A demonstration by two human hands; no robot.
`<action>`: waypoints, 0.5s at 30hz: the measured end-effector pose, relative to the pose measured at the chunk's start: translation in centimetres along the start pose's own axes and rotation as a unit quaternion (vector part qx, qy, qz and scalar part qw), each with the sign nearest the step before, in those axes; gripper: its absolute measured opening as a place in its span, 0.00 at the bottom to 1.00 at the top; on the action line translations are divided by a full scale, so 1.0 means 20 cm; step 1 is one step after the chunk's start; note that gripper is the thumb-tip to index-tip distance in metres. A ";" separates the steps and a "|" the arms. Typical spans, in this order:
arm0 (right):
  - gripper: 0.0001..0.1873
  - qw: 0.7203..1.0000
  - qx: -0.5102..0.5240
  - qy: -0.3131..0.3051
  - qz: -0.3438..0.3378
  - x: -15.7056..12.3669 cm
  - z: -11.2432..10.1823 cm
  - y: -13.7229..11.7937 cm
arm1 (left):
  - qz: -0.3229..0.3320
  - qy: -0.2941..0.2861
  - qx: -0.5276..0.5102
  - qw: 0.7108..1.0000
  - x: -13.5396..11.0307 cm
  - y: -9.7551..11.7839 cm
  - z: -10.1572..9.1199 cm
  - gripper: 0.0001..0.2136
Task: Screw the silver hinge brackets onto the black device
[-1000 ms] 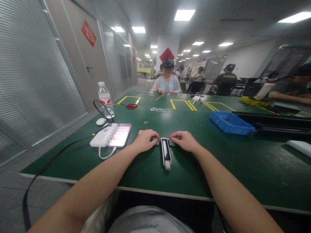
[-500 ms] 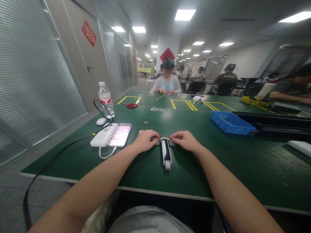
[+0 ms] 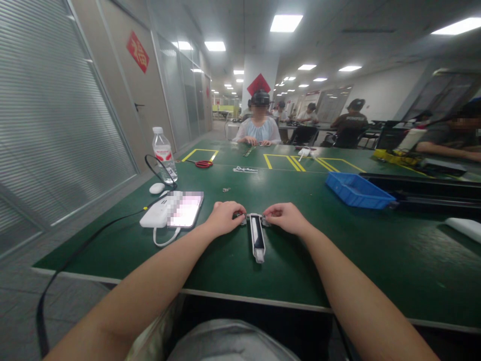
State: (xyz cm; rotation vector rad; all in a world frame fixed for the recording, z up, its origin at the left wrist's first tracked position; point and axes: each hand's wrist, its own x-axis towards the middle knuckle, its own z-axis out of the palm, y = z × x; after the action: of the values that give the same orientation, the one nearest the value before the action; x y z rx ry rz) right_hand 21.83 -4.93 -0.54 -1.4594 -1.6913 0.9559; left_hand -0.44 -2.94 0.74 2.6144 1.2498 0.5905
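A long narrow white-framed part with a black centre strip lies on the green table in front of me, its narrow end pointing my way. Small metallic pieces stick out on both sides of its far end. My left hand pinches the piece on the left between thumb and fingers. On the other side, my right hand pinches the right piece in the same way. The fingertips partly hide both side pieces, so their exact shape cannot be made out.
Left stand a water bottle, a white power bank and a phone with cables. Red-handled scissors, small metal bits and a silver strip lie farther off. A blue tray is right. A person sits opposite.
My right fingers have shifted very slightly at the right side piece. The white-framed part stays in place. Across the table, the other person's hands have moved a little.
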 end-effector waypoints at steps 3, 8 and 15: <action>0.07 1.000 -0.001 0.005 0.003 0.00 0.00 0.00 | 0.001 0.000 -0.001 1.000 0.00 0.00 0.00 0.07; 0.10 1.000 -0.023 0.014 -0.003 0.00 0.00 0.01 | 0.000 0.000 -0.003 1.000 0.00 0.00 0.00 0.07; 0.08 0.996 -0.080 0.006 -0.023 -0.01 -0.01 -0.01 | 0.003 0.000 -0.006 1.000 0.00 -0.01 0.00 0.07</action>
State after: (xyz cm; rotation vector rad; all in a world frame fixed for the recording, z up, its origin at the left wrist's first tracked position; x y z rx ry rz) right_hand 21.87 -5.18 -0.36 -1.5186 -1.8203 0.7998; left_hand -0.50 -2.84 0.65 2.6091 1.2338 0.5978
